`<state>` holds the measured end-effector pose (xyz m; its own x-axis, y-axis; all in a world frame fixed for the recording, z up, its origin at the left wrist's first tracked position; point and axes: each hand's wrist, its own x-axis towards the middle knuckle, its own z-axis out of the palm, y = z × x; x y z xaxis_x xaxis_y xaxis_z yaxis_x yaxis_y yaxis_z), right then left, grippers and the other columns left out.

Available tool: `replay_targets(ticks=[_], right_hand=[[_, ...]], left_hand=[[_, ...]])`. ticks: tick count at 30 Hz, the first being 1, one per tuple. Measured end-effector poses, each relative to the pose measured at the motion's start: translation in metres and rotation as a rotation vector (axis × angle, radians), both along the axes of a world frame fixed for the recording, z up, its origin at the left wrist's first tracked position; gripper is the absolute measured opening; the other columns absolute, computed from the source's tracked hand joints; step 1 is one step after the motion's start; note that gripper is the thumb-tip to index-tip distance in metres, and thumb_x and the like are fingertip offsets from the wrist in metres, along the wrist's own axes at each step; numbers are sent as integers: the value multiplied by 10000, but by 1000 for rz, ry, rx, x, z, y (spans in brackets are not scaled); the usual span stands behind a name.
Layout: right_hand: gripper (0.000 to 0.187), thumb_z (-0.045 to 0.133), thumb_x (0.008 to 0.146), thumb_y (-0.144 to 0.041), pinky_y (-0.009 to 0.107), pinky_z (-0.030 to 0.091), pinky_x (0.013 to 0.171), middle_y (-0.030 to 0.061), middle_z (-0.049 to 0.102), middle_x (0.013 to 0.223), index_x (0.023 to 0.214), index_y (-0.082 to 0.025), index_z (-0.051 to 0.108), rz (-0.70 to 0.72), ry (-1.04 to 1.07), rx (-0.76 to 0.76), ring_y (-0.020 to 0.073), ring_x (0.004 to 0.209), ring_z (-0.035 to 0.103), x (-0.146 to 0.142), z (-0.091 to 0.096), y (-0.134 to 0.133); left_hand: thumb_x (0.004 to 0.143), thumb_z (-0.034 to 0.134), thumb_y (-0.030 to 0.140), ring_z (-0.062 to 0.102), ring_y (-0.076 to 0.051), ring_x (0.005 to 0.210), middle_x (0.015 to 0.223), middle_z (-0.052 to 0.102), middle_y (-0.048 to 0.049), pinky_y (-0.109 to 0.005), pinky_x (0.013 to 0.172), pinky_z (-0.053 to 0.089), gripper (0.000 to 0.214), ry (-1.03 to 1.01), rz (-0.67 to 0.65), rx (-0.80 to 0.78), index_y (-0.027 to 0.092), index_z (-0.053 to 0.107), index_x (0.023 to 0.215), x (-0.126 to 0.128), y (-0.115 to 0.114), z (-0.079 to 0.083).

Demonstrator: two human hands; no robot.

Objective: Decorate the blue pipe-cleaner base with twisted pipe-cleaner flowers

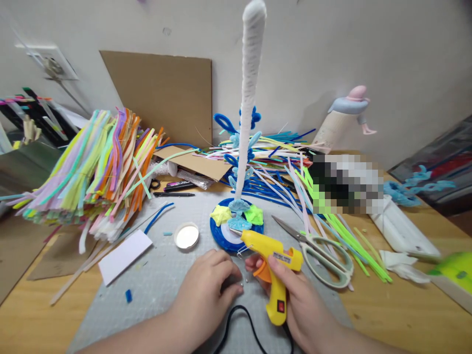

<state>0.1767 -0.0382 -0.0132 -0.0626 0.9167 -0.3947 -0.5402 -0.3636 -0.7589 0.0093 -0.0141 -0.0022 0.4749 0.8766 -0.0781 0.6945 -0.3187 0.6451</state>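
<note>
Grips glue gun [275,255] fully in right hand [295,300], nozzle just beside base [221,231] | rests left hand [208,282] curled on mat [158,275], cannot tell any hold | scissors [324,255] nearby

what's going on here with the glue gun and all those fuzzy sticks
A person is at a craft table. Their right hand grips a yellow glue gun, with its tip pointing at a round blue base. A tall white pole stands on that base, with small fuzzy shapes around its foot. The left hand rests curled on the grey mat beside the gun. Scissors lie to the right, and a pile of pipe cleaners sits on the left.
</note>
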Motion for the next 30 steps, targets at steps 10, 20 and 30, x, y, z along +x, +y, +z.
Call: replay_targets(ticks=[10,20,30], right_hand=[[242,644,771,-380,364,436,902,61,702,891,864,-163,692,-15,-3,4,223,913,625,1,0,0],[243,618,783,-398,386,434,919,69,694,897,869,-183,695,-24,-39,44,229,925,616,6,2,-1],[294,662,666,-520,434,497,795,89,714,782,772,-254,731,111,-306,171,270,777,649,21,10,-18]], left_hand=[[748,592,190,507,-202,859,840,595,-26,-333,758,381,39,-17,-12,-13,217,620,751,6,0,1],[755,612,225,520,-165,786,764,577,-28,-294,736,386,69,-384,110,-159,190,647,706,-3,4,4],[660,720,286,374,-58,585,754,468,15,-200,547,277,162,-1164,266,-865,169,617,703,-29,11,21]])
